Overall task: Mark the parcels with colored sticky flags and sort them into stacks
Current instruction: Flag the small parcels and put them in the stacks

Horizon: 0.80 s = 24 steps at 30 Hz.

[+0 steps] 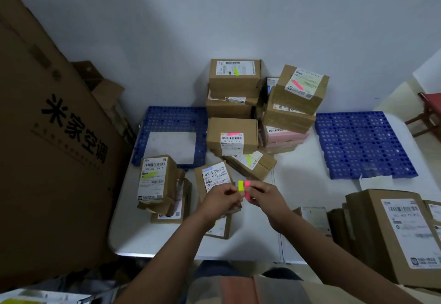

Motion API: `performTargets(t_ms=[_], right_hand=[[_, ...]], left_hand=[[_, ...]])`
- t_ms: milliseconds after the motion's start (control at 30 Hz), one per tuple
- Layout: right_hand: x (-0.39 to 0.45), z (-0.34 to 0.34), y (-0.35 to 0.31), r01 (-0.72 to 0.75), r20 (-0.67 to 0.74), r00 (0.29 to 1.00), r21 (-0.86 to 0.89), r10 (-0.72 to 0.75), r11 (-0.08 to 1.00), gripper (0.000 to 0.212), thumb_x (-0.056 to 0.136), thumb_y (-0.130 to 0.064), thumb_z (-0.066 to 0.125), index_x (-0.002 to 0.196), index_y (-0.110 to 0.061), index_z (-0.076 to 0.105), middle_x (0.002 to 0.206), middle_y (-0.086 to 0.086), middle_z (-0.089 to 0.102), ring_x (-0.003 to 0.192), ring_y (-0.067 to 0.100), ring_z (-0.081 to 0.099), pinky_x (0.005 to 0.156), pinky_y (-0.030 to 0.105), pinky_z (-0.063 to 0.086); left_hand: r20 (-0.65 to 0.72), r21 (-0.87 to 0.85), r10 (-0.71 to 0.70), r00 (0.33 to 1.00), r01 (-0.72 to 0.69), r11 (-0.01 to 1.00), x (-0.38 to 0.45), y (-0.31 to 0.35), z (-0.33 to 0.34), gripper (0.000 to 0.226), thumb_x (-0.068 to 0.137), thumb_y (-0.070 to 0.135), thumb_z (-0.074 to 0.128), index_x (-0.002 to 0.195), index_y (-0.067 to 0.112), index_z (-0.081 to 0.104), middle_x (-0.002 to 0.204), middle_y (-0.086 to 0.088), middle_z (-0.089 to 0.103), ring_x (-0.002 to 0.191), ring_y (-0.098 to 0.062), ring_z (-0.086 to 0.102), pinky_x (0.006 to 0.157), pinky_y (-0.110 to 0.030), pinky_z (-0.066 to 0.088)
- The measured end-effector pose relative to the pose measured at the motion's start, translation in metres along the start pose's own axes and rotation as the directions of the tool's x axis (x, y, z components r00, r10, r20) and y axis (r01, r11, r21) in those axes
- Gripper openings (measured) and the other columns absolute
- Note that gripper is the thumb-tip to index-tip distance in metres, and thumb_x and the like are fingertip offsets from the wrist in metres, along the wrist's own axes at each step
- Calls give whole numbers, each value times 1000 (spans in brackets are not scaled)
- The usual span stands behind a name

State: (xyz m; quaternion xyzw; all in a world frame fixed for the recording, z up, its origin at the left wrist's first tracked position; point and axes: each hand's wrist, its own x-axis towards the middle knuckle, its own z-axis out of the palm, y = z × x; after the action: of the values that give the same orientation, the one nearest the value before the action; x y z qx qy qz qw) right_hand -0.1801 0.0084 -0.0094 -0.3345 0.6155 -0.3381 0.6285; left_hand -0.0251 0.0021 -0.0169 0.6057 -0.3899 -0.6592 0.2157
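Note:
Both my hands meet over the white table [298, 175] and hold a small pad of sticky flags, with a yellow strip [241, 186] and a pink strip [247, 189]. My left hand [220, 198] pinches the yellow side and my right hand [263, 195] pinches the pink side. Right beneath them lies a brown parcel [212, 178] with a white barcode label and no flag that I can see. To its left stands a parcel with a yellow flag [155, 179]. Behind are stacks of flagged parcels: one yellow-flagged on top [235, 74], one pink-flagged on top [300, 89], one pink-flagged in front [232, 136].
Two blue perforated pallets lie on the table, one at left [171, 117] with a white sheet on it, one at right [362, 144]. A huge cardboard carton [47, 136] leans at the left. More parcels [393, 232] are piled at the near right. A red stool [429, 105] stands far right.

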Motion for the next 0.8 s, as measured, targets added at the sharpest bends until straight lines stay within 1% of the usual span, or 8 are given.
performTargets(t_ms=[100, 200, 300, 400, 467, 500, 633, 800], right_hand=[[1, 0, -4, 12, -39, 999, -5, -12, 1000, 14, 93, -12, 63, 105, -11, 70, 96, 9, 69, 83, 13, 63, 69, 17, 54], [2, 3, -6, 12, -74, 997, -2, -12, 1000, 7, 91, -13, 66, 96, -9, 68, 87, 8, 69, 79, 15, 62, 68, 19, 52], [3, 3, -9, 42, -109, 993, -7, -43, 999, 9, 90, -11, 67, 94, -3, 69, 79, 7, 66, 72, 14, 59, 66, 18, 52], [4, 4, -11, 84, -103, 991, -59, -89, 995, 11, 90, -13, 68, 91, -3, 71, 75, 6, 66, 68, 11, 58, 62, 14, 52], [4, 6, -13, 101, -103, 988, -106, -112, 989, 11, 91, -15, 67, 89, -5, 72, 75, 5, 67, 68, 10, 58, 63, 14, 52], [5, 7, -13, 108, -111, 986, -130, -123, 986, 12, 91, -15, 66, 89, -5, 72, 75, 6, 67, 68, 10, 58, 64, 15, 53], [6, 7, -14, 123, -132, 979, -228, -156, 966, 15, 94, -16, 62, 87, -9, 73, 78, 8, 70, 70, 12, 60, 72, 26, 53], [7, 7, -17, 136, -113, 979, -255, -169, 957, 16, 95, -17, 59, 85, -16, 72, 76, 2, 70, 73, 13, 62, 74, 28, 54]], left_hand=[[-45, -265, -41, 998, 28, 964, 3, 1, 3, 9, 89, 14, 71, 84, 8, 66, 73, -9, 65, 64, -13, 63, 69, -26, 55], [-38, -352, -56, 998, 39, 935, 2, 4, 4, 9, 89, 14, 70, 87, 6, 66, 75, -10, 65, 70, -15, 63, 73, -27, 55], [-48, -359, -57, 997, 36, 933, 1, 10, 5, 10, 91, 16, 69, 92, 6, 67, 78, -8, 66, 77, -15, 64, 75, -26, 55], [-100, -306, -1, 995, -30, 952, 3, 14, 4, 18, 91, 23, 69, 98, 7, 68, 86, -7, 67, 79, -15, 63, 76, -26, 56], [-140, -273, 7, 990, -45, 961, 2, 17, 2, 24, 90, 25, 70, 103, 5, 69, 89, -6, 68, 76, -13, 64, 68, -21, 55], [-151, -267, 4, 989, -45, 963, 2, 18, 1, 25, 90, 26, 70, 104, 5, 69, 89, -6, 69, 74, -12, 64, 65, -19, 54], [-162, -254, -2, 987, -40, 966, 1, 18, 1, 27, 88, 30, 72, 102, 7, 70, 92, -7, 71, 75, -13, 66, 70, -24, 54], [-207, -150, 17, 978, -49, 987, 0, 23, 0, 21, 90, 32, 70, 100, 13, 71, 96, -6, 73, 76, -13, 66, 68, -22, 53]])
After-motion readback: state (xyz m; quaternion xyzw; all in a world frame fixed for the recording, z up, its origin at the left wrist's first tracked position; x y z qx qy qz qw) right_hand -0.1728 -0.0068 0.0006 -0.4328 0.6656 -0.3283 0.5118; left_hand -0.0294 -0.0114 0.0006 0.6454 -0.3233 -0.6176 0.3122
